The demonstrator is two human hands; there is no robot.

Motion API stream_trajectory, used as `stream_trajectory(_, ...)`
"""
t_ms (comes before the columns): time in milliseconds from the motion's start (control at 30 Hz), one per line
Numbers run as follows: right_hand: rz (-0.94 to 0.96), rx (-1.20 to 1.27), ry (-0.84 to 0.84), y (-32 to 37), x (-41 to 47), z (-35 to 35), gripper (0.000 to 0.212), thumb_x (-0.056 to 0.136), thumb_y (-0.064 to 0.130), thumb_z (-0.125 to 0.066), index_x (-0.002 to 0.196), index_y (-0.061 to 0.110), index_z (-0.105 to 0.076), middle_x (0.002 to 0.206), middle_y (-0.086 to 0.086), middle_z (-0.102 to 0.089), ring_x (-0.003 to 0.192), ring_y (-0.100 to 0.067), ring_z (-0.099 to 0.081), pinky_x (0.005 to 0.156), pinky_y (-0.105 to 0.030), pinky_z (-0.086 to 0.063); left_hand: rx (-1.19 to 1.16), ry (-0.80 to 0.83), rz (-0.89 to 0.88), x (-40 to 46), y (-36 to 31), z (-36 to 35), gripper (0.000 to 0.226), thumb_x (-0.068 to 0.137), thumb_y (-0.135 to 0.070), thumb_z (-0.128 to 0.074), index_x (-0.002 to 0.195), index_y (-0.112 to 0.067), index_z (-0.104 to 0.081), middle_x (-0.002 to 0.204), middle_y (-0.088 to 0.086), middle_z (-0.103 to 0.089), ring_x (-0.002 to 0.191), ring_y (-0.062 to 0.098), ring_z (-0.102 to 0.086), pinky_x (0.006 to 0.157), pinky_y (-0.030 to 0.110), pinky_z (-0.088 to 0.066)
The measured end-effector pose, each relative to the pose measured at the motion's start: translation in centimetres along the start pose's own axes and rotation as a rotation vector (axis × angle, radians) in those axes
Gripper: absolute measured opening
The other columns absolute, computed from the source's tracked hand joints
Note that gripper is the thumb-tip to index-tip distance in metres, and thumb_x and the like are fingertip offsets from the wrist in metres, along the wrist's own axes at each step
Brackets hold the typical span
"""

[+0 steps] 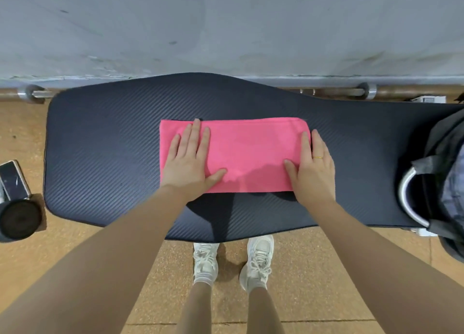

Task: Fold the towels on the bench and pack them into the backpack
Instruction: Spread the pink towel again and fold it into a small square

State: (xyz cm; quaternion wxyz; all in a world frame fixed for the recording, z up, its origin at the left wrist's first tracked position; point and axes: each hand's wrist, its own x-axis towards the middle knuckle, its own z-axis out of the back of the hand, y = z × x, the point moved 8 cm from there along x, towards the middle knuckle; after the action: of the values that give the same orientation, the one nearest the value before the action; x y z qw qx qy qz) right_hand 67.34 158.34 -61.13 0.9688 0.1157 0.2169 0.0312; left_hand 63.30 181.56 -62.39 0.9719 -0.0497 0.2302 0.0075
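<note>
Both hands, left hand (188, 157) and right hand (312, 166), lie flat with straight fingers on the pink towel (247, 155), holding nothing. It looks soft and light; I would pinch its corners at 3 o'clock, toward the backpack (444, 157).

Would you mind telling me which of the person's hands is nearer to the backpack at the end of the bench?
Right. The right hand lies flat on the pink towel's end facing the backpack; the left hand presses the towel's far end.
</note>
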Motion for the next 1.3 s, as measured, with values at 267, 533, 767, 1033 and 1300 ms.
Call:
stream_trajectory(267, -0.354, 0.483, 0.04, -1.0, -0.9, 1.7, 0.059, 0.089, 0.016, -0.055, 0.14, 0.006, -0.027, 0.133, -0.015, -0.044, 0.118, -0.032, -0.047, 0.091, -0.039, -0.04, -0.207, -0.05, -0.129, -0.4, -7.6, 3.7, 0.067, 0.086, -0.037, -0.023, 0.148, -0.018, -0.007, 0.157, 0.004, 0.005, 0.145, 0.023, 0.003, 0.116, 0.035, 0.004)
stream_trajectory(533, -0.482, 0.937, 0.211, -2.5, -1.8, -0.4, 0.006, 0.079, 0.009, -0.065, 0.076, 0.006, -0.061, 0.083, -0.01, -0.061, 0.077, -0.023, -0.056, 0.067, -0.035, -0.045, -0.277, 0.084, -0.125, -0.4, -9.3, 0.5, 0.082, 0.089, -0.05, -0.047, 0.148, -0.019, 0.002, 0.156, 0.002, 0.015, 0.144, 0.019, 0.013, 0.116, 0.034, 0.002)
stream_trajectory(767, -0.072, 0.463, 0.13, 0.5, -2.3, 2.4, 0.019, 0.083, 0.017, -0.061, 0.078, 0.015, -0.043, 0.085, -0.002, -0.05, 0.075, -0.018, -0.049, 0.057, -0.027, -0.035, -0.286, 0.181, -0.072, 0.2, -9.6, -0.4, 0.097, 0.081, -0.044, -0.063, 0.148, -0.023, 0.005, 0.155, 0.001, 0.019, 0.143, 0.02, 0.017, 0.118, 0.037, -0.001)
stream_trajectory(1033, 0.083, 0.357, 0.105, 9.6, -3.4, 3.7, 0.062, 0.09, 0.019, -0.052, 0.144, 0.024, -0.022, 0.103, -0.014, -0.061, 0.095, -0.033, -0.059, 0.079, -0.04, -0.048, -0.43, -0.156, -0.117, -2.2, -5.4, 2.8, 0.062, 0.082, -0.017, -0.044, 0.141, -0.006, -0.032, 0.151, 0.015, -0.026, 0.142, 0.036, -0.016, 0.115, 0.037, -0.009)
stream_trajectory(1300, 0.039, 0.225, 0.154, 15.5, -1.2, -1.8, 0.05, 0.094, 0.005, -0.038, 0.141, 0.006, -0.023, 0.107, -0.012, -0.06, 0.087, -0.029, -0.059, 0.062, -0.033, -0.037, -0.701, -0.182, 0.554, -5.8, 7.0, 2.1, 0.05, 0.093, -0.018, -0.045, 0.14, -0.005, -0.029, 0.139, 0.017, -0.031, 0.127, 0.033, -0.032, 0.104, 0.044, -0.03)
